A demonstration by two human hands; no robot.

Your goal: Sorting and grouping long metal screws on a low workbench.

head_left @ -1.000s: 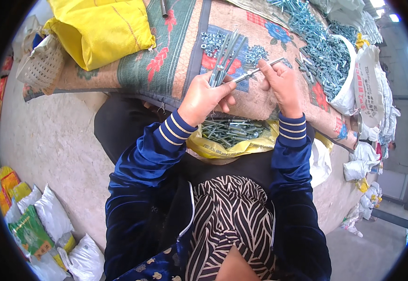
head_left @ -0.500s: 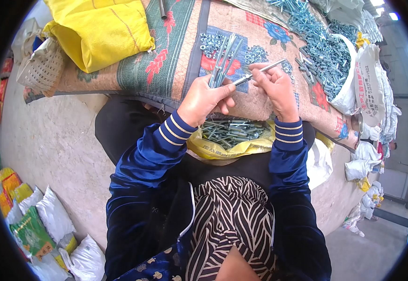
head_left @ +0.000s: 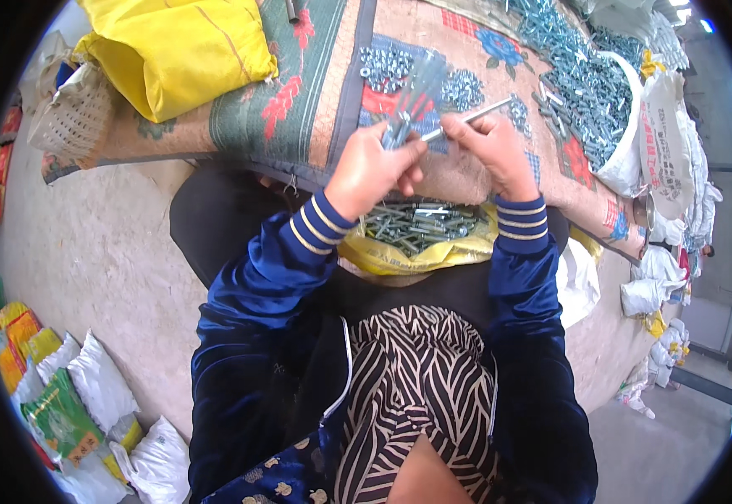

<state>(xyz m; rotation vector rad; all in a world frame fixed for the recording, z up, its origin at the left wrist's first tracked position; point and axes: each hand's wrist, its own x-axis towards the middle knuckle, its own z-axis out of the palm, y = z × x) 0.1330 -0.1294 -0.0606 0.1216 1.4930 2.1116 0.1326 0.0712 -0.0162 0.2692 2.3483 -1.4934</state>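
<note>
My left hand (head_left: 376,168) is closed around a bundle of long metal bolts (head_left: 414,97), which stick up from the fist and are smeared by motion. Another long bolt (head_left: 488,110) slants across between both hands, its lower end by my left fingertips. My right hand (head_left: 498,151) pinches this bolt along its shaft with thumb and fingers. Behind the hands, small nuts lie in piles (head_left: 385,67) on a patterned quilted cloth (head_left: 332,101). Below the hands, an open yellow sack (head_left: 383,261) between my legs holds many metal bolts (head_left: 420,227).
At the right, a white sack (head_left: 626,160) lies open beside a large heap of metal fasteners (head_left: 584,105). A yellow bag (head_left: 181,59) and a white woven basket (head_left: 72,118) sit at the left. Filled bags (head_left: 101,386) stand on the floor at lower left.
The bolt bundle in my left hand has shifted and blurred. My right fingers have closed down onto the slanting bolt, which has moved slightly upward at its far end.
</note>
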